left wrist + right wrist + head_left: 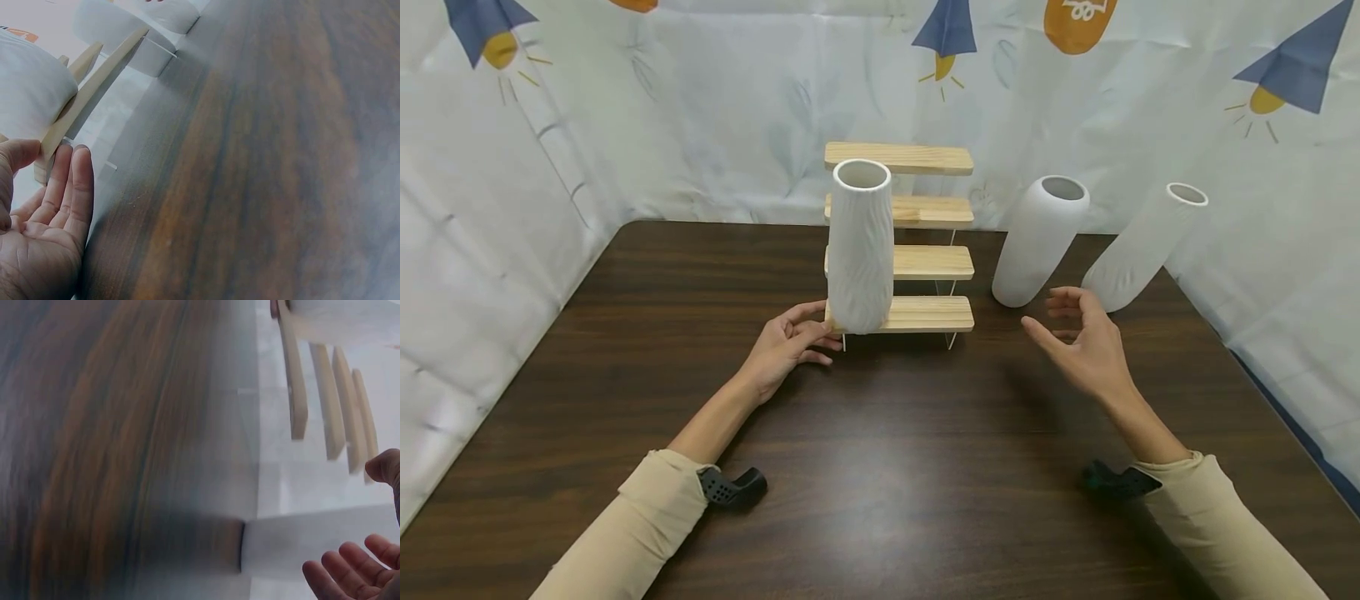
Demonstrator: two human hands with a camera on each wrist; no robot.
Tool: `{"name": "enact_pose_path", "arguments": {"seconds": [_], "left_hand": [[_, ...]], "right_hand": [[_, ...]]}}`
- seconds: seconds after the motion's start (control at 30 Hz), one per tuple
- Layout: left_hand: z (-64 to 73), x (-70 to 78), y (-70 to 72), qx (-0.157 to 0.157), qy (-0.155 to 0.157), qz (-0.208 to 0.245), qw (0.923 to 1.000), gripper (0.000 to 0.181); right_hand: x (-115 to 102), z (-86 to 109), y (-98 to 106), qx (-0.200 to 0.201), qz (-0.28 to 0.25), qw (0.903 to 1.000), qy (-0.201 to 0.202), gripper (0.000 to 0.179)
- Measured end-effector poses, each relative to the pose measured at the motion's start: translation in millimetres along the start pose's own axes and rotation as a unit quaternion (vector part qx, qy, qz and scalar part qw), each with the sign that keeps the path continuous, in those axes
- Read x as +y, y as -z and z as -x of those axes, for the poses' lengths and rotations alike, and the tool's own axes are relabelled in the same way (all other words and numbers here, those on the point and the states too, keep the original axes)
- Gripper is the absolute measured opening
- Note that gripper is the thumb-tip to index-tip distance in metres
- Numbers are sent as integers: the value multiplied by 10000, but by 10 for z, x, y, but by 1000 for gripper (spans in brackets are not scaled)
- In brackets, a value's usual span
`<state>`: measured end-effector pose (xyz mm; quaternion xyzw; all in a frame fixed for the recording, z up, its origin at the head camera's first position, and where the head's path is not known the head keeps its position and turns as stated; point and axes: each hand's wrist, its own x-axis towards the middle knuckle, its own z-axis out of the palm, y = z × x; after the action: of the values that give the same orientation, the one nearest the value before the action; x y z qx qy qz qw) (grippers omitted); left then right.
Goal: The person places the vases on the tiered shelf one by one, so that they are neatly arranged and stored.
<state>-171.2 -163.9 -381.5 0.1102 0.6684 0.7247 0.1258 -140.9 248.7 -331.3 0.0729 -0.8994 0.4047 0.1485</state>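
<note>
A tiered wooden shelf stand (934,314) stands towards the back of the table, with a textured white vase (861,250) upright on its lowest board. My left hand (790,346) pinches the left end of that board, thumb on top and fingers underneath, as the left wrist view shows the board (81,112) between them. To the right, my right hand (1086,346) hovers with loosely bent fingers and holds nothing. Nearest to it are a smooth white vase (1037,242) and a slimmer white vase (1142,250), both on the table.
The dark wood table (865,467) stretches in front of the stand. Behind and beside it hangs a pale printed curtain (722,108). Black wrist bands (730,487) sit at both sleeve cuffs.
</note>
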Motion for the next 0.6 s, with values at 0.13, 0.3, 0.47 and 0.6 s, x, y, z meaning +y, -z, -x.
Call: {"name": "enact_pose_path", "arguments": {"seconds": [0.13, 0.3, 0.47, 0.6], "left_hand": [[1, 7, -3, 11, 8, 26, 10000, 53], [6, 5, -4, 20, 23, 8, 10000, 53], [9, 5, -6, 34, 31, 7, 10000, 53], [13, 11, -9, 44, 41, 21, 10000, 53]], "right_hand": [[76, -18, 105, 48, 56, 9997, -243, 61], [193, -44, 217, 201, 206, 9984, -487, 62], [306, -63, 310, 415, 399, 9960, -682, 64], [380, -75, 367, 541, 459, 9942, -806, 65]]}}
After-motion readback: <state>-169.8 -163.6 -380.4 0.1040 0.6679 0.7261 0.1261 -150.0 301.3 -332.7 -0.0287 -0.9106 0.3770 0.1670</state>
